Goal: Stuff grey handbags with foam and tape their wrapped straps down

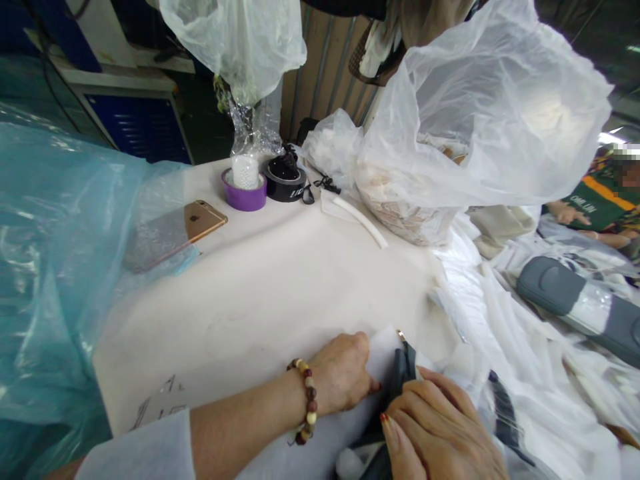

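Near the front of the table, my left hand [345, 373], with a beaded bracelet at the wrist, has its fingers curled at a thin white sheet [384, 343]. Just right of it, my right hand [440, 427] lies bent over a dark grey piece [404, 365] that looks like a soft pouch or bag. A small metal fitting [401, 336] shows at its upper end. Something white peeks out of the grey piece lower down. My right hand covers much of it, and its fingertips are partly hidden.
A phone [205, 220] lies partly under clear plastic on the left. Purple tape [245, 193] and black tape [286, 181] stand at the back. A large plastic bag [480, 120] rises behind. Rightward are white wrappings [520, 333], a grey case [555, 287] and another person [600, 200].
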The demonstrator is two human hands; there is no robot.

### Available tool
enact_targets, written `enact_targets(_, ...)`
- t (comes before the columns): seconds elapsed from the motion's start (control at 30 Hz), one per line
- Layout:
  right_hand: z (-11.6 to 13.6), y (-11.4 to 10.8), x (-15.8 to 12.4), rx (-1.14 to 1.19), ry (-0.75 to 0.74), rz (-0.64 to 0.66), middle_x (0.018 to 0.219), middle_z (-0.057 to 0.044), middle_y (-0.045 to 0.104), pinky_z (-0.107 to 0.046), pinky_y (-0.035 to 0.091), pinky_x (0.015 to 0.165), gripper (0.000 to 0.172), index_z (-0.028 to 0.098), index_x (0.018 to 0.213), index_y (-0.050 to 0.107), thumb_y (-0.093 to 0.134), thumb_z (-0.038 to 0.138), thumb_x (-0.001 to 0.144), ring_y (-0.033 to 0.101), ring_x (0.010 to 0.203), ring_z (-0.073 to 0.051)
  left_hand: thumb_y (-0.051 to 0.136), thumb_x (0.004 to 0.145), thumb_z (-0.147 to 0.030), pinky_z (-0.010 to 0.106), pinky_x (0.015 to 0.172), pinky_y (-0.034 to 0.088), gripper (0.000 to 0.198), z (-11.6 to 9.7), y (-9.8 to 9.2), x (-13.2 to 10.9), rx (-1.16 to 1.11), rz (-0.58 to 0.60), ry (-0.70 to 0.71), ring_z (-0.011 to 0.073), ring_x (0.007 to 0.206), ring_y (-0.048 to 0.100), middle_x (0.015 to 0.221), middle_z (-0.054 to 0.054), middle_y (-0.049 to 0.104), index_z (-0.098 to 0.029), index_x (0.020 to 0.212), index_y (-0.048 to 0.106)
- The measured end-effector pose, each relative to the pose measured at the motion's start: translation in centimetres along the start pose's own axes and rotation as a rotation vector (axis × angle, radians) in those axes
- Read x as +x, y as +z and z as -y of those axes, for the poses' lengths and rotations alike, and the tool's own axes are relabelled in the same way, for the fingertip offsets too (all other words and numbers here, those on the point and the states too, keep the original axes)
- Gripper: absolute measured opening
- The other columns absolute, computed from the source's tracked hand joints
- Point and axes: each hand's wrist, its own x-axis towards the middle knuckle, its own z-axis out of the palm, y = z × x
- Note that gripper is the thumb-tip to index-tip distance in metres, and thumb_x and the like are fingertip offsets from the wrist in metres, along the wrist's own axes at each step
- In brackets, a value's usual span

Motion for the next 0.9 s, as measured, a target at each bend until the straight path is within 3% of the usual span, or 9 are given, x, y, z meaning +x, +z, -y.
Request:
enact_targets(0.17, -0.1, -0.9, 0.1, 0.019, 0.011, 0.081, 0.064, 0.005, 0.058, -0.033, 0.029, 0.095, 0.031, 0.023, 0.068, 0.056, 0.038, 0.016, 0.092, 0.056, 0.068, -0.011, 0.058, 0.076, -0.027, 0.026, 0.056, 0.039, 0.028, -0.2, 1.3, -0.7, -0.009, 0.039, 0.078, 0.0211, 0.073, 0.060, 0.087, 0.008, 0.066, -0.016, 0.101, 0.052)
enact_targets(0.33, -0.1, -0.8, 0.3, 0.039, -0.001, 0.117, 0.065, 0.005, 0.059, -0.034, 0.029, 0.094, 0.028, 0.024, 0.070, 0.057, 0.040, 0.016, 0.091, 0.056, 0.069, -0.012, 0.052, 0.077, -0.019, 0.027, 0.053, 0.039, 0.032, -0.4, 1.0, -1.4, 0.008, 0.218, 0.190, 0.0216, 0.071, 0.058, 0.088, 0.012, 0.063, -0.011, 0.108, 0.046)
enact_targets(0.57, 0.0, -0.6, 0.6, 0.007, 0.006, 0.100, 0.064, 0.004, 0.058, -0.035, 0.032, 0.092, 0.031, 0.024, 0.069, 0.057, 0.038, 0.016, 0.091, 0.056, 0.068, -0.013, 0.041, 0.085, -0.029, 0.033, 0.069, 0.045, 0.020, -0.4, 1.4, 0.1, -0.040, 0.108, 0.140, 0.0231, 0.080, 0.057, 0.088, 0.010, 0.059, -0.016, 0.097, 0.050)
enact_targets(0.73, 0.3, -1.1, 0.8, 0.021, -0.016, 0.106, 0.064, 0.004, 0.059, -0.034, 0.033, 0.090, 0.029, 0.023, 0.069, 0.058, 0.040, 0.014, 0.090, 0.056, 0.068, -0.013, 0.052, 0.080, -0.028, 0.027, 0.066, 0.045, 0.013, -0.5, 2.6, 0.6, -0.127, 0.168, 0.247, 0.0193, 0.074, 0.056, 0.075, 0.003, 0.060, -0.017, 0.076, 0.056)
enact_targets(0.9, 0.5, -1.1, 1.2, 0.029, 0.006, 0.108, 0.063, 0.004, 0.058, -0.034, 0.034, 0.088, 0.030, 0.023, 0.068, 0.057, 0.039, 0.014, 0.090, 0.056, 0.066, -0.013, 0.056, 0.076, -0.023, 0.027, 0.067, 0.046, 0.007, 0.3, 3.1, 1.3, -0.252, 0.171, 0.299, 0.0189, 0.073, 0.057, 0.067, 0.001, 0.060, -0.017, 0.074, 0.060)
